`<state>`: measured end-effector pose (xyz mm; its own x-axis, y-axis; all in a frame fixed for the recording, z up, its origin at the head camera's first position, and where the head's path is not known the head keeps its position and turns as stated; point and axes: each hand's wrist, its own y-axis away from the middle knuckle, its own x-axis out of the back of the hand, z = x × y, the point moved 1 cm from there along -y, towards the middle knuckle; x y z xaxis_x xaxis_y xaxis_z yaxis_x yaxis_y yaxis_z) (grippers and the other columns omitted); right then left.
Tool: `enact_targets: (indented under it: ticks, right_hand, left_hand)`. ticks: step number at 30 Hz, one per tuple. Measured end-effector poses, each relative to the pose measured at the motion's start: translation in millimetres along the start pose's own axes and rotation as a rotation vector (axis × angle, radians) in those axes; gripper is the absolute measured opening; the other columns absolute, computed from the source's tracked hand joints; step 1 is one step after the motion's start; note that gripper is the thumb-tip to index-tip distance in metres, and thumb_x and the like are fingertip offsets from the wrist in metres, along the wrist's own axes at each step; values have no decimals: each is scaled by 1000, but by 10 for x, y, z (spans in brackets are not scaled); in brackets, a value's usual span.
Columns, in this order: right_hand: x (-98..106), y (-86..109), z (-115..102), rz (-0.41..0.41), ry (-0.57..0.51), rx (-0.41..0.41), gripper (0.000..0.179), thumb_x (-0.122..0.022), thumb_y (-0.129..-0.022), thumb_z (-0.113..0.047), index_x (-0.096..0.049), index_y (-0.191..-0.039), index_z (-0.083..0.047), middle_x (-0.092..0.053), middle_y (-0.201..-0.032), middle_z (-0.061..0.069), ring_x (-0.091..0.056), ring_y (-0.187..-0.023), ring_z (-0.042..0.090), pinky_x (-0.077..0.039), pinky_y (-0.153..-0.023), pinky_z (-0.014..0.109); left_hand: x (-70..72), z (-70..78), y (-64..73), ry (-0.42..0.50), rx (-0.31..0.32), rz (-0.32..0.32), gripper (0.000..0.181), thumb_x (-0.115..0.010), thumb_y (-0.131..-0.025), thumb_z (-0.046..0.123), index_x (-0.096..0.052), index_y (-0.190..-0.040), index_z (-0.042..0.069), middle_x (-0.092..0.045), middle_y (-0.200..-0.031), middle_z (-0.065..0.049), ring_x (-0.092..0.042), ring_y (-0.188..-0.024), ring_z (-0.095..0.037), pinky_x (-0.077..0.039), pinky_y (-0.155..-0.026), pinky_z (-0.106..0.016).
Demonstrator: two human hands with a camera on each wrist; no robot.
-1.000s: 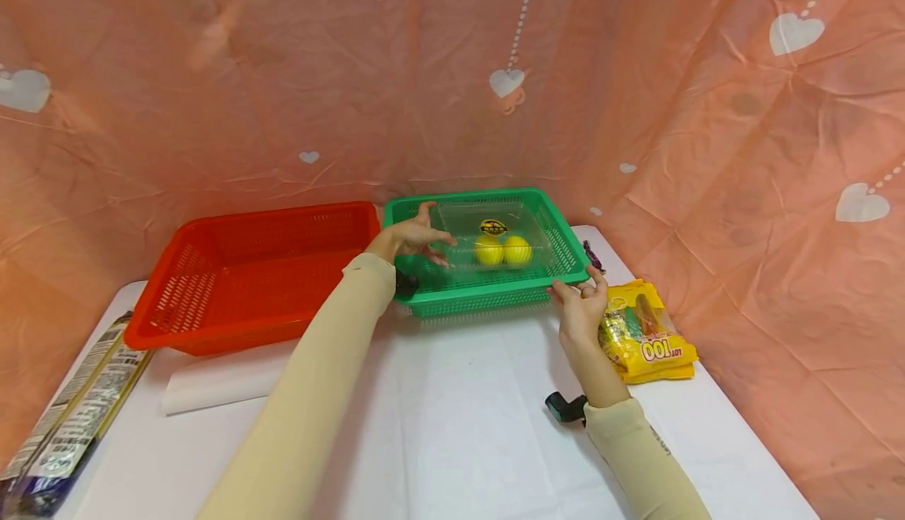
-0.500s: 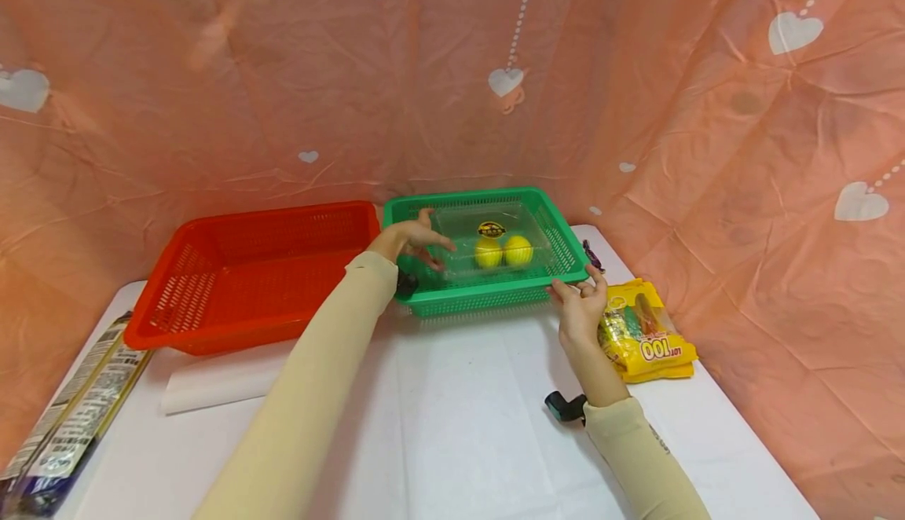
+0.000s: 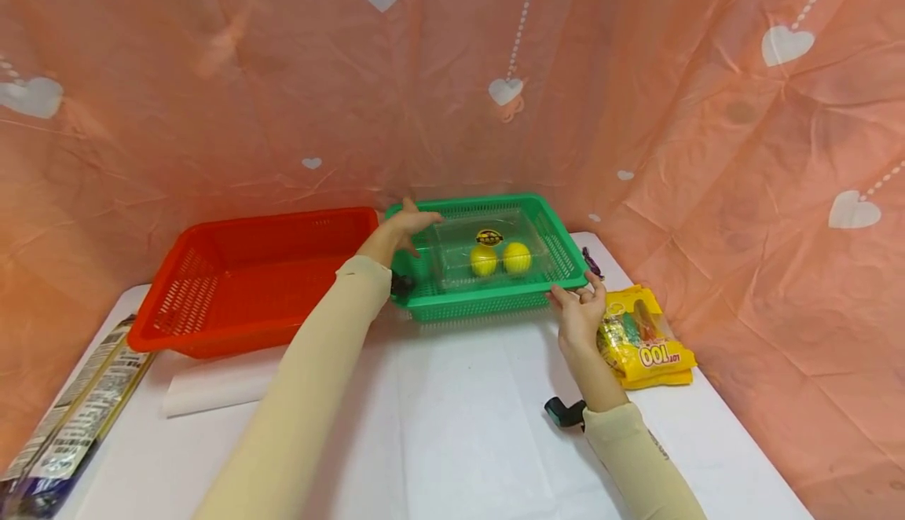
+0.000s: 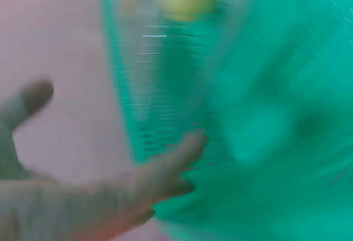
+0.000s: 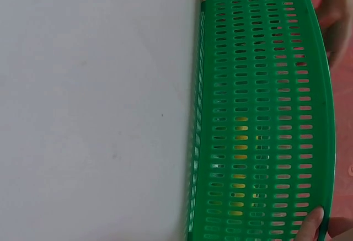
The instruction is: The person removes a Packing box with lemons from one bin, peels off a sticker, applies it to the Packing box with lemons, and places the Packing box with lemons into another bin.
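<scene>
A green perforated plastic basket [image 3: 488, 302] stands at the back of the table. In it lies a clear plastic box [image 3: 459, 257] with a black and gold label and two round yellow things [image 3: 517, 258] inside. My left hand [image 3: 408, 229] is over the basket's left end, fingers spread, just left of the box and holding nothing. Blurred in the left wrist view, the same hand [image 4: 110, 197] has thumb and fingers apart. My right hand [image 3: 581, 312] pinches the basket's front right corner. The right wrist view shows a fingertip [image 5: 313, 223] against the rim's outer side.
Left of the green basket stands a red basket [image 3: 276, 280], with a white roll [image 3: 219, 388] before it. A long shiny packet [image 3: 74, 410] lies at the left table edge. On the right are a yellow bag [image 3: 645, 339] and a small purple wrapped item [image 3: 592, 262].
My left hand has drawn back to the left, away from the clear box. The box now sits lower and flatter in the green basket. My right hand stays on the corner.
</scene>
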<state>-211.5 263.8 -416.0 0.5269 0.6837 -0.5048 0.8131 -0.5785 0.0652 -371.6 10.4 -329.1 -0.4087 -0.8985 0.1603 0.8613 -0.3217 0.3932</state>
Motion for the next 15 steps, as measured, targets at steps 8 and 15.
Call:
enact_targets:
  ticks: [8, 15]
  right_hand:
    - [-22, 33, 7, -8, 34, 13, 68, -56, -91, 18, -26, -147, -4, -33, -91, 7, -61, -61, 11, -58, -70, 20]
    - [7, -30, -35, 1, 26, 14, 68, -56, -91, 18, -27, -148, -4, -33, -91, 7, -60, -61, 11, -58, -69, 20]
  left_hand:
    - [450, 483, 801, -145, -415, 143, 65, -56, -101, 25, -24, -157, 13, -38, -152, -15, -42, -134, -33, -43, -102, -46]
    - [638, 448, 1536, -615, -648, 322, 51, -58, -100, 24, -46, -146, 7, -42, -147, -15, -38, -135, -33, -34, -111, -53]
